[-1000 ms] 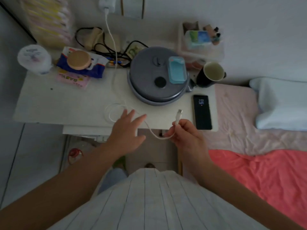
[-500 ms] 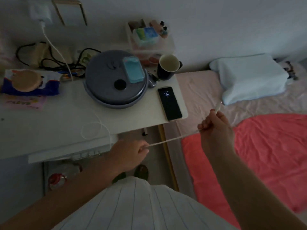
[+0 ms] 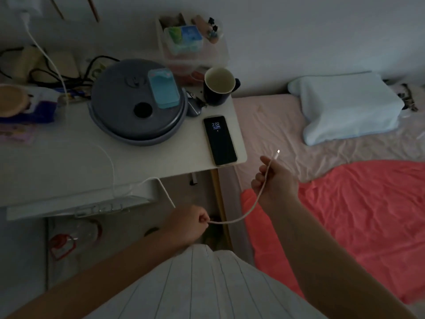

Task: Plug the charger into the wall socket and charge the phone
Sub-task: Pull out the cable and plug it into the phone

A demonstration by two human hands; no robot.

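Note:
A white charger sits in the wall socket at the top left. Its white cable runs down across the white table and over the front edge. My left hand is closed around the cable below the table edge. My right hand grips the cable near its end, over the bed's edge, with the plug tip sticking up. The cable sags between my hands. A black phone lies face up at the table's right front corner, its screen showing 2:02.
A round grey appliance with a blue case on it stands left of the phone. A dark mug and a clear storage box stand behind. A bed with a red blanket and white pillow lies right.
My left hand closed on the cable and drew it off the table's front edge. My right hand carried the plug end rightwards over the bed, then came back closer to the phone; the cable now sags.

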